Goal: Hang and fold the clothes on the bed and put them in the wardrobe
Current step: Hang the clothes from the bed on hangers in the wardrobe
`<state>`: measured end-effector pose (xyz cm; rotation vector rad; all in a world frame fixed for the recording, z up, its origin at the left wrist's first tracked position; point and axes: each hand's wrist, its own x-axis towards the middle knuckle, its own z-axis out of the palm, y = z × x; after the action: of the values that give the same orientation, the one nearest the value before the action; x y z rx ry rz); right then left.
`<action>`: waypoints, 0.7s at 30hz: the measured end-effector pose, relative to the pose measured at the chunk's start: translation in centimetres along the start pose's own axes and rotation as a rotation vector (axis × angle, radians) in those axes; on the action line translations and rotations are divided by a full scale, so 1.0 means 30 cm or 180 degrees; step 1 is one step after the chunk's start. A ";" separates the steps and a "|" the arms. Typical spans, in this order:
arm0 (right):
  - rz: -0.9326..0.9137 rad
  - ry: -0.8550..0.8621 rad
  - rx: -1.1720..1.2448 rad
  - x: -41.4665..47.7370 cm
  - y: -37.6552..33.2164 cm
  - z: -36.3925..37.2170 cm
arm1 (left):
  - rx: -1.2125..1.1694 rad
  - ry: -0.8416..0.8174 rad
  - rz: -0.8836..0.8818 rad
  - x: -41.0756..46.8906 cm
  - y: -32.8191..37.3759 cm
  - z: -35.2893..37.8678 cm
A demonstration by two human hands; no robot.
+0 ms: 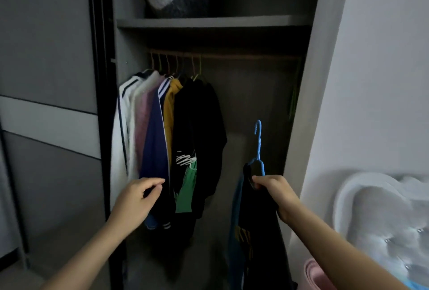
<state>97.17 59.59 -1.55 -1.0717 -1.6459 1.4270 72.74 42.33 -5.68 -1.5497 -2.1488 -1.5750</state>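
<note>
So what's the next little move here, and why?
Probably raise the blue hanger toward the wardrobe rail: the right hand grips it with a dark garment already on it, its hook hangs well below the rail, and the rail shows free to the right of the hung clothes.

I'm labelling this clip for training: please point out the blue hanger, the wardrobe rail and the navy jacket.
blue hanger (260,148), head view, on its neck below the hook.
wardrobe rail (243,55), head view, on its bare stretch.
navy jacket (154,143), head view, on its front panel.
</note>
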 end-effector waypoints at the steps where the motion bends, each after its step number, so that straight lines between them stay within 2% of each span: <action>1: -0.0106 -0.0117 0.0064 0.052 -0.014 0.009 | -0.0004 0.0053 -0.0018 0.042 -0.006 0.003; 5: -0.0434 -0.0307 0.0391 0.265 -0.068 0.044 | -0.0054 0.0427 0.0047 0.220 -0.049 0.043; 12: -0.0830 -0.0200 0.0802 0.556 -0.260 0.076 | 0.0228 0.0413 0.0205 0.470 -0.133 0.176; 15: -0.1094 0.0118 0.0773 0.637 -0.372 0.094 | 0.0446 0.0303 0.0360 0.612 -0.154 0.200; 21: -0.1516 0.0525 0.0665 0.812 -0.553 0.184 | 0.0724 0.0486 0.0738 1.002 -0.164 0.166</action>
<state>79.79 78.65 13.76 -0.6074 -1.4699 1.1314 56.67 66.30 5.25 -1.4911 -1.9120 -1.2831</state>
